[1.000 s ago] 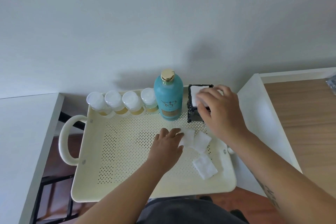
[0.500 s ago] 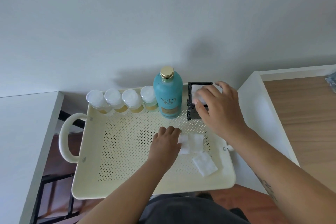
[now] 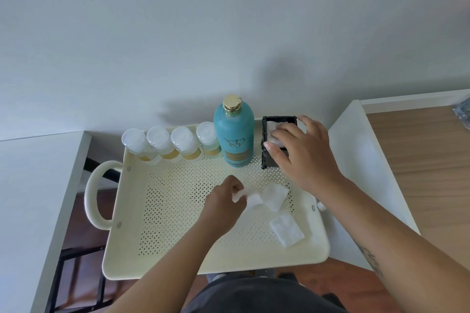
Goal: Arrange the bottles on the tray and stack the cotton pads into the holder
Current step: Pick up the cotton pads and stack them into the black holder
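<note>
Cotton pad (image 3: 250,197) pinched by left hand (image 3: 223,203); right hand (image 3: 305,157) presses holder's pad (image 3: 272,126).

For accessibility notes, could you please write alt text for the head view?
A person's right hand presses a cotton pad into a black holder on a cream tray, while the left hand pinches a second pad. Two pads lie loose; a teal bottle and four small bottles line the back.

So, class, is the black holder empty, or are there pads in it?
Not empty: a white pad shows inside the holder, under the fingers of the right hand. How many lie beneath, cannot tell.
</note>
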A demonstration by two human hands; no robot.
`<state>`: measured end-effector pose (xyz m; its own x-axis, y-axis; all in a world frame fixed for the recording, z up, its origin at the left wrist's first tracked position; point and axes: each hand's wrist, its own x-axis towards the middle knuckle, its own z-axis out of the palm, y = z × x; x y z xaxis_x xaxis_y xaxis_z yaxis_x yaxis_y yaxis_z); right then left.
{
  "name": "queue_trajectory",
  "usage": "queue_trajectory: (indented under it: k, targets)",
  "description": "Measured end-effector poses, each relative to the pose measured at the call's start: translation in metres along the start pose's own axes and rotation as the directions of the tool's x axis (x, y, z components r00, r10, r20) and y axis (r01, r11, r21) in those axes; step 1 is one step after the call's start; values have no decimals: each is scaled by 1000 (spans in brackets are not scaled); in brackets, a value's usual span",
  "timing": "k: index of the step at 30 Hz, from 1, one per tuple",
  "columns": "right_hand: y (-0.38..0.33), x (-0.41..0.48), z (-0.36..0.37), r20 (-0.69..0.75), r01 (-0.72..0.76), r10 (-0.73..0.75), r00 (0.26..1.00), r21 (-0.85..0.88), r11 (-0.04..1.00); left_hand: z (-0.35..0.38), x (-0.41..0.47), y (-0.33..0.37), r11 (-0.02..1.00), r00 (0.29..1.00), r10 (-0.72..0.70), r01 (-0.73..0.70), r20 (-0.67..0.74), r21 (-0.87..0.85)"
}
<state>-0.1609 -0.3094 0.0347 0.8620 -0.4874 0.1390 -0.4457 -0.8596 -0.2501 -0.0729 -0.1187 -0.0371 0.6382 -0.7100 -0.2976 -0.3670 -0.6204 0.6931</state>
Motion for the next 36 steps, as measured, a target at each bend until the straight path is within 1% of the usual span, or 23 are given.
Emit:
queue_trajectory:
  k: [2,3,5,7,8,10,12,13,15,18,20,22,25,27,29,31,32,34,36]
  targets:
    - [-2,-9,-2,-160,36,-23,987,77,996,-11,-5,3,994,1000,-24,24,5,-108]
    - [-4,-14,-3,-216,53,-31,976,99,994,-16,-6,5,990,1000,-30,31,9,-139]
    - [-9,-25,-4,-243,85,-50,969,135,987,-24,-6,11,979,999,-32,34,12,-199]
    - [-14,-36,-4,-183,96,-57,981,215,972,-30,-4,18,960,1000,-18,21,12,-278]
    - [-16,-41,-3,-120,71,-38,992,278,958,-32,-3,22,950,1000,-4,8,15,-312]
    - [-19,-47,-2,53,-50,31,998,415,908,-34,0,31,932,999,37,-24,28,-360]
    - [-19,-50,-1,188,-161,74,979,506,847,-35,4,39,925,996,78,-56,43,-376]
    - [-18,-50,0,216,-188,84,973,527,829,-34,6,42,924,995,93,-70,43,-376]
    - [-17,-48,-3,221,-222,115,968,554,802,-32,10,47,919,993,110,-88,35,-385]
    - [-10,-39,-14,145,-253,208,967,584,771,-24,15,46,912,997,69,-52,26,-408]
    - [-5,-30,-22,74,-271,285,956,601,752,-12,17,42,940,999,9,5,39,-341]
    - [0,-18,-27,29,-292,354,935,629,720,1,20,38,979,999,-29,37,40,-201]
    - [3,1,-27,28,-349,443,896,661,665,20,25,37,1000,1000,-9,9,25,-24]
    - [2,9,-23,40,-387,491,870,674,630,28,29,39,996,1000,-15,15,3,93]
    - [0,15,-17,55,-411,509,859,665,623,33,31,40,979,1000,-27,28,-8,201]
    - [-2,17,-14,61,-427,500,864,616,663,38,32,40,951,999,-33,33,-5,306]
    - [-3,17,-13,49,-424,487,872,571,703,40,31,40,936,1000,-28,29,-5,351]
    - [-4,17,-13,-32,-382,441,897,449,808,43,31,39,922,1000,-19,22,-12,386]
    - [-4,14,-13,-150,-311,378,914,340,888,44,30,37,938,999,-38,38,-6,345]
